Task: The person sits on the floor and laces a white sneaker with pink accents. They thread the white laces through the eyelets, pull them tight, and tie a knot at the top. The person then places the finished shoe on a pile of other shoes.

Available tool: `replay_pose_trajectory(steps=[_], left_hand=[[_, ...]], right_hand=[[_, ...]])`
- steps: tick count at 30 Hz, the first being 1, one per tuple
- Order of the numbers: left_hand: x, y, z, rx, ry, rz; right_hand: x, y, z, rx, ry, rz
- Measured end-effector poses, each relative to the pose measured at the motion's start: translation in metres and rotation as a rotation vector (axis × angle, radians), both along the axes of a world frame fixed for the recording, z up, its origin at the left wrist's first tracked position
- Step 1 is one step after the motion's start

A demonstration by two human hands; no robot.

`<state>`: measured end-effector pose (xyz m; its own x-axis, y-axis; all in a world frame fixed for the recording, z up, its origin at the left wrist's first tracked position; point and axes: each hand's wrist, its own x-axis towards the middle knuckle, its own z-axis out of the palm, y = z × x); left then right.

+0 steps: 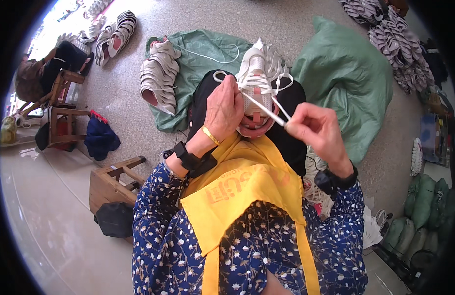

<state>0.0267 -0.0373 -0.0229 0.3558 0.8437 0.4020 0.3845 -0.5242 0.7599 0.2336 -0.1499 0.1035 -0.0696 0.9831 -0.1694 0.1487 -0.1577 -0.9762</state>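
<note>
A white shoe upper (pixel 255 66) with a pink lining rests between my knees, its toe pointing away from me and its opening toward me. White shoelace (pixel 261 106) runs through its eyelets, with loops standing off both sides. My left hand (pixel 224 104) is closed on the lace at the left of the upper, and a loop sticks out beyond its fingers. To the right and a little nearer, my right hand (pixel 313 129) pinches the lace between thumb and forefinger. A straight stretch of lace spans the two hands above the tongue.
A nested stack of white uppers (pixel 159 76) stands on a green sack (pixel 203 46) at left. Another green sack (pixel 345 78) bulges at right. Wooden stools (pixel 107 186) and a seated person (pixel 65 61) are at left; more uppers (pixel 402 49) lie far right.
</note>
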Motion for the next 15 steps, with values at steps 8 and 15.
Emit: replay_pose_trajectory(steps=[8, 15], left_hand=[[-0.005, -0.003, 0.003, -0.085, 0.022, -0.026], [-0.01, 0.008, 0.007, -0.118, -0.046, -0.048]], right_hand=[[-0.003, 0.023, 0.069, 0.258, 0.155, -0.029], [0.011, 0.052, 0.042, 0.377, 0.261, -0.05]])
